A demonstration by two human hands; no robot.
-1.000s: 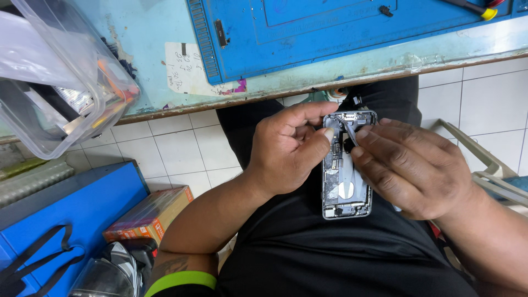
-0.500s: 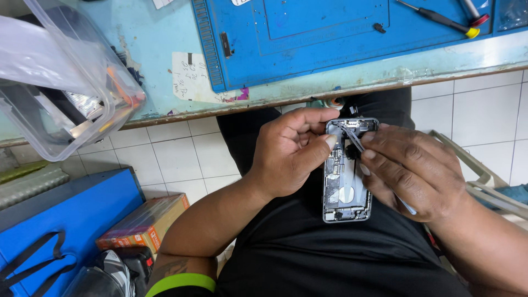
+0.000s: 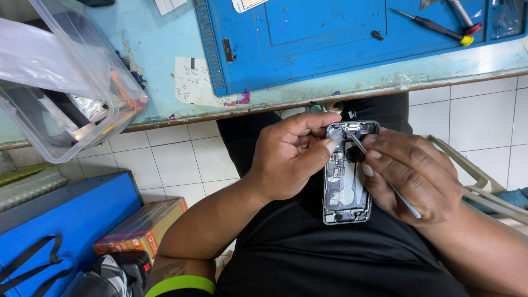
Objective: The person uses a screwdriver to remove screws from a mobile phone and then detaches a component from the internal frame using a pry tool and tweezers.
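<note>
We hold the opened phone (image 3: 346,181) over our lap below the table (image 3: 165,49), left hand (image 3: 289,159) curled around its edge, right hand (image 3: 410,176) pinching tweezers (image 3: 379,173) into its upper end; its back is already off, with inner parts still in place.

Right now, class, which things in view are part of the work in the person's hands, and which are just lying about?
In use:
- opened grey phone with exposed circuit boards, steadied by left hand
- thin metal tweezers, in right hand

Lying about:
- yellow-capped black screwdriver on blue rubber work mat
- clear plastic tub
- brown cardboard box
</note>
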